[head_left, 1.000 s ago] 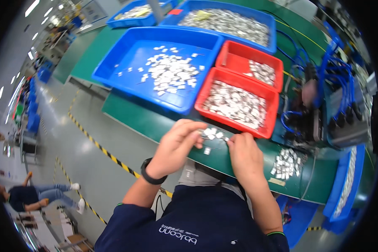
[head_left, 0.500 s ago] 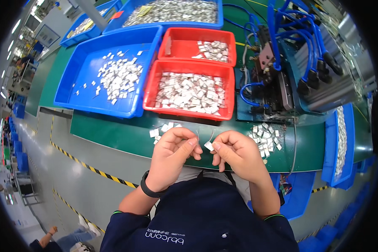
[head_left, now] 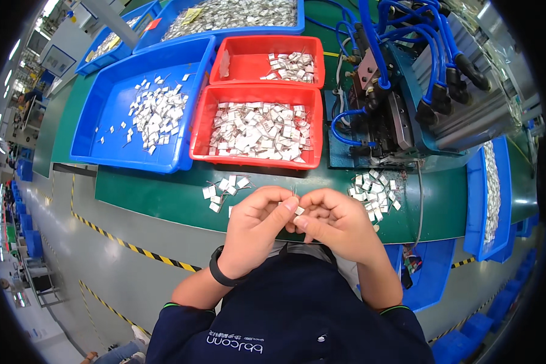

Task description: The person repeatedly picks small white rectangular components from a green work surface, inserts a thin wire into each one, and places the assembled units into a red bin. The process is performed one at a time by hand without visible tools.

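Over the near edge of the green bench, my two hands meet with their fingertips nearly touching. My right hand (head_left: pixel 341 223) is closed in a pinch on a small white square component with wire leads (head_left: pixel 299 210). My left hand (head_left: pixel 258 219), with a black band at its wrist, is pinched too. Thin wire leads stand up above its thumb tip, and most of what it grips is hidden behind the fingers. Left of my hands lies a small group of loose white components (head_left: pixel 211 192). Another loose pile of white components (head_left: pixel 375 193) lies to the right.
Beyond my hands stand two red bins (head_left: pixel 255 160) of components, with a large blue bin (head_left: pixel 82 142) to their left and more blue bins behind. A machine with blue hoses (head_left: pixel 400 121) stands at the right. Past it is a narrow blue bin (head_left: pixel 476 200) of parts.
My hands have come together from a small gap, the right one moving left toward the left one. The view has shifted slightly, so the bins and machine appear further left.
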